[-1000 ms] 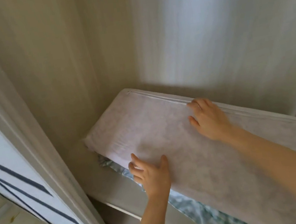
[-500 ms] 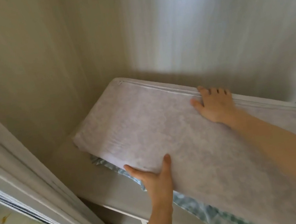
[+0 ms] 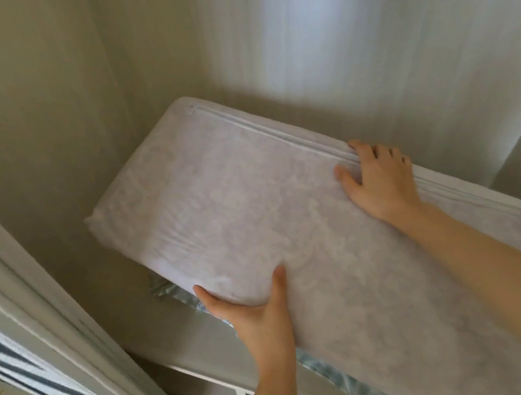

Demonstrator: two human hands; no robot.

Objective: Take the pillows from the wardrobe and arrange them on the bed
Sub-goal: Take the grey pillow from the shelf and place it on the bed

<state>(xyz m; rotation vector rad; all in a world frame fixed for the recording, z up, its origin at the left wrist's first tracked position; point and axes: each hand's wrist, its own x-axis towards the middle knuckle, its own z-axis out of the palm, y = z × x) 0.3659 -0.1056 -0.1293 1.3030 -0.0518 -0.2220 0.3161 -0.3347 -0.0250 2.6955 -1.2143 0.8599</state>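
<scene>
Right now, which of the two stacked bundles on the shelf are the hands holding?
The pale pillow on top, held by left hand and right hand; the checked bundle lies underneath, untouched.

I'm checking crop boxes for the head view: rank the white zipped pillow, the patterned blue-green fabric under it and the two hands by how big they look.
1. White zipped pillow, largest by far.
2. Patterned blue-green fabric, mostly hidden, so uncertain.
3. Left hand and right hand: alike, unranked.

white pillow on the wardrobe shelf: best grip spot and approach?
Take the white pillow by its two long edges, from the open front: left hand under the near edge, right hand over the zippered far edge. It is wide, flat and probably floppy.
</scene>
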